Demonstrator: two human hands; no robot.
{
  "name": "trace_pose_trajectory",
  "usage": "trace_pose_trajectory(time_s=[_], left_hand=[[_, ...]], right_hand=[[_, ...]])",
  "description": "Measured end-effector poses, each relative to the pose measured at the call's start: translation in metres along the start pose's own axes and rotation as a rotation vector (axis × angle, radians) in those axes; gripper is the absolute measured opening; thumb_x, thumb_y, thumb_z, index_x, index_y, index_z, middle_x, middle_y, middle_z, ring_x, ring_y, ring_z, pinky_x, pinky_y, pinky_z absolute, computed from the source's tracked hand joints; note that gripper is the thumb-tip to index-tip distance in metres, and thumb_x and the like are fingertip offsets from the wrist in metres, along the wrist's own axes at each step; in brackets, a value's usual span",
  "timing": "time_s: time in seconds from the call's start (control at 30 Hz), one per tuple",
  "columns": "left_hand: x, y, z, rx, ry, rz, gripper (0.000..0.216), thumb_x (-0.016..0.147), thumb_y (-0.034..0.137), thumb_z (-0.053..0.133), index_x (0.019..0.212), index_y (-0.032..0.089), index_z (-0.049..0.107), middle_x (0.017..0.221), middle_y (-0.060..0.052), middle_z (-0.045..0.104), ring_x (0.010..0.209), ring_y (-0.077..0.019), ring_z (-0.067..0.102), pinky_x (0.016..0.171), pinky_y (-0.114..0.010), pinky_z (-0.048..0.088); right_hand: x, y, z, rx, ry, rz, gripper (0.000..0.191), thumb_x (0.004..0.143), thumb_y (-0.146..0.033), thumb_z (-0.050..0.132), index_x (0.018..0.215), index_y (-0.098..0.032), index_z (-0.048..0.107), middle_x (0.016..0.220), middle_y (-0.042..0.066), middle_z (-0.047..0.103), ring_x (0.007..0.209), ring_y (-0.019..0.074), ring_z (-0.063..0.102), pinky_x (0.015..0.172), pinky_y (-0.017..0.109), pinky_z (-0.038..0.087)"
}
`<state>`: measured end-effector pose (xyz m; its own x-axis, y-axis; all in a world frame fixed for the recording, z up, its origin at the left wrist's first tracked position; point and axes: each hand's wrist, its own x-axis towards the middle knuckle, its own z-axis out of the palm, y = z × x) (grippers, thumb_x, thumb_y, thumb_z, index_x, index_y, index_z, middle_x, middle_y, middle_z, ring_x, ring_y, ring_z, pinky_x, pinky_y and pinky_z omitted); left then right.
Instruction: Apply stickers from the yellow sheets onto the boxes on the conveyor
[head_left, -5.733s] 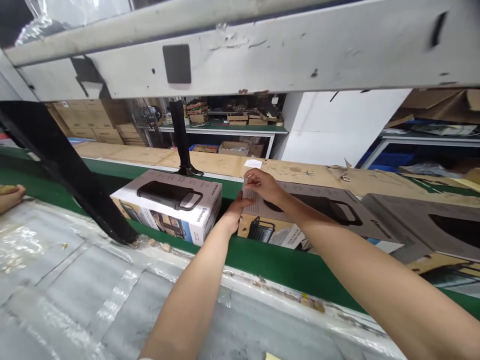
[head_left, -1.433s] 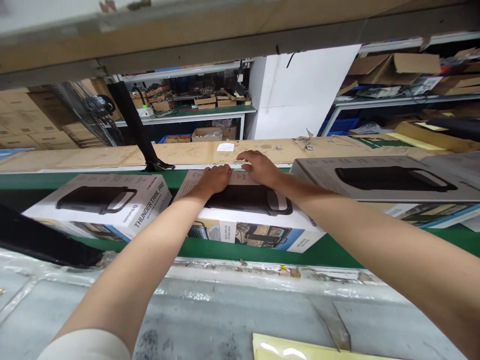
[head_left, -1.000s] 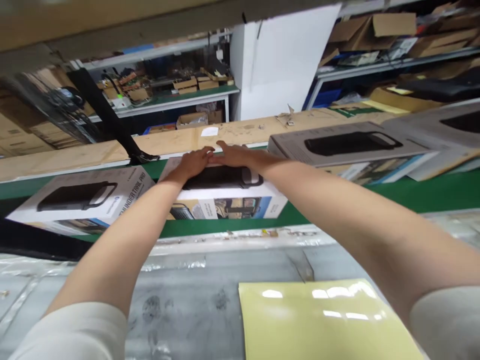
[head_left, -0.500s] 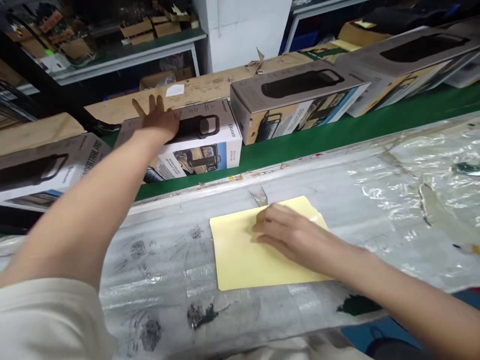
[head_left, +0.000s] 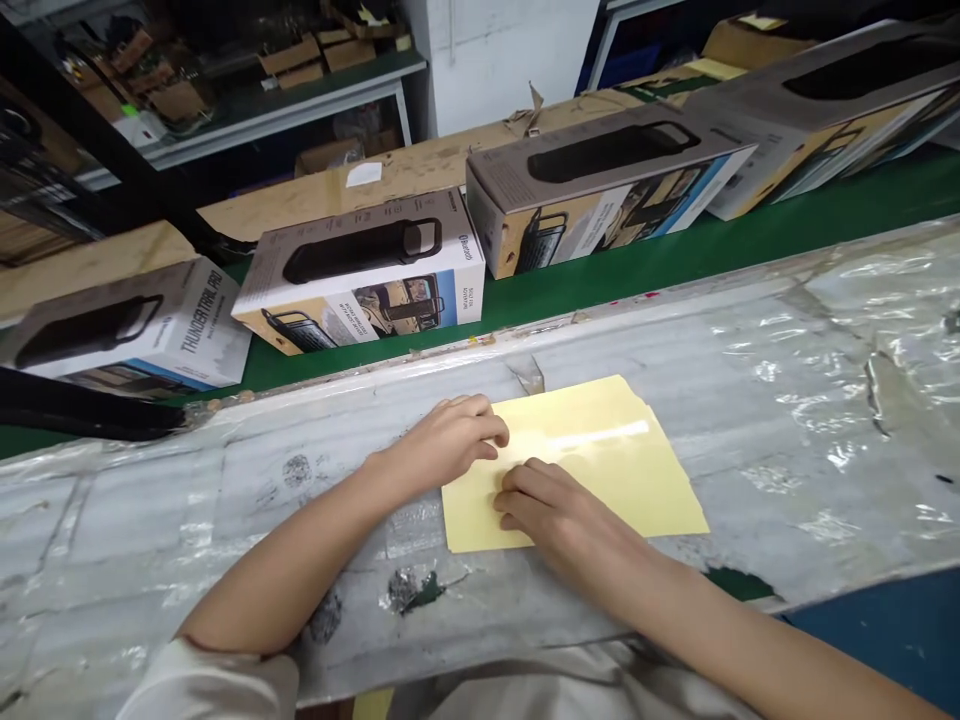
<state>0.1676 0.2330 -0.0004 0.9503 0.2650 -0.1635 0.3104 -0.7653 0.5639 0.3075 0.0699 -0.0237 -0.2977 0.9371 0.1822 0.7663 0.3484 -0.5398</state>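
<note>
A glossy yellow sheet [head_left: 600, 440], which looks like a stack with slightly uneven edges, lies flat on the plastic-covered bench in front of me. My left hand [head_left: 457, 440] is over its upper left edge, fingers bent, with a small gap between thumb and forefinger and nothing visible in it. Just below and to the right, my right hand [head_left: 544, 500] has its fingertips pinched together low over the sheet. Whatever is between those fingertips is hidden or too small to name.
Behind the bench runs a green conveyor belt [head_left: 555, 290]. Printed speaker boxes stand on it in a row: a left box [head_left: 214, 335], a middle box [head_left: 465, 265] and a right box [head_left: 495, 235], with more beyond. A black post [head_left: 112, 150] rises at the left.
My left hand has come off the middle box and back to the yellow sheet. My right hand has shifted slightly left and down on the sheet. The view has shifted a little.
</note>
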Motion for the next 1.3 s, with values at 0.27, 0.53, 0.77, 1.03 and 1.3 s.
trace_pose_trajectory(time_s=[0.27, 0.53, 0.77, 1.03, 1.3], left_hand=[[-0.002, 0.006, 0.004, 0.100, 0.021, 0.033, 0.017, 0.096, 0.008, 0.055, 0.098, 0.021, 0.065, 0.101, -0.002, 0.062, 0.098, -0.0202, 0.058, 0.084, -0.033, 0.041], [-0.005, 0.007, 0.006, 0.099, 0.001, 0.027, 0.028, 0.095, 0.002, 0.046, 0.101, 0.022, 0.065, 0.103, -0.003, 0.060, 0.096, -0.0193, 0.055, 0.081, -0.031, 0.041], [-0.016, 0.010, 0.029, 0.246, 0.109, 0.063, 0.018, 0.104, 0.017, 0.048, 0.112, 0.026, 0.061, 0.107, -0.002, 0.059, 0.099, -0.0192, 0.053, 0.081, -0.031, 0.041], [-0.014, 0.012, 0.016, 0.380, 0.256, 0.202, 0.024, 0.102, 0.014, 0.042, 0.116, 0.021, 0.060, 0.098, -0.003, 0.066, 0.086, -0.0180, 0.061, 0.075, -0.030, 0.050], [0.099, -0.021, -0.140, 0.352, 0.659, -0.543, 0.066, 0.091, 0.054, 0.061, 0.140, 0.012, 0.050, 0.149, -0.023, 0.050, 0.142, -0.0409, 0.042, 0.117, -0.057, 0.033]], right_hand=[[-0.003, 0.000, 0.001, 0.105, 0.086, 0.039, 0.025, 0.095, 0.001, 0.049, 0.086, -0.018, 0.063, 0.089, 0.007, 0.062, 0.082, 0.0223, 0.057, 0.070, 0.035, 0.052], [-0.010, 0.001, 0.001, 0.155, 0.103, 0.052, 0.024, 0.098, -0.005, 0.046, 0.095, -0.019, 0.065, 0.098, 0.010, 0.059, 0.089, 0.0246, 0.056, 0.071, 0.036, 0.052], [-0.014, 0.002, -0.006, 0.464, 0.035, 0.168, 0.028, 0.102, -0.015, 0.041, 0.081, -0.022, 0.058, 0.099, 0.008, 0.059, 0.092, 0.0222, 0.061, 0.078, 0.035, 0.054], [-0.003, 0.040, -0.063, 0.865, 0.109, 0.472, 0.035, 0.091, -0.052, 0.067, 0.074, -0.021, 0.065, 0.073, 0.003, 0.060, 0.071, 0.0205, 0.060, 0.066, 0.031, 0.052], [0.112, 0.077, -0.127, 0.853, 0.490, 0.327, 0.046, 0.072, -0.049, 0.087, 0.098, -0.019, 0.064, 0.079, 0.003, 0.066, 0.064, 0.0163, 0.060, 0.061, 0.030, 0.051]])
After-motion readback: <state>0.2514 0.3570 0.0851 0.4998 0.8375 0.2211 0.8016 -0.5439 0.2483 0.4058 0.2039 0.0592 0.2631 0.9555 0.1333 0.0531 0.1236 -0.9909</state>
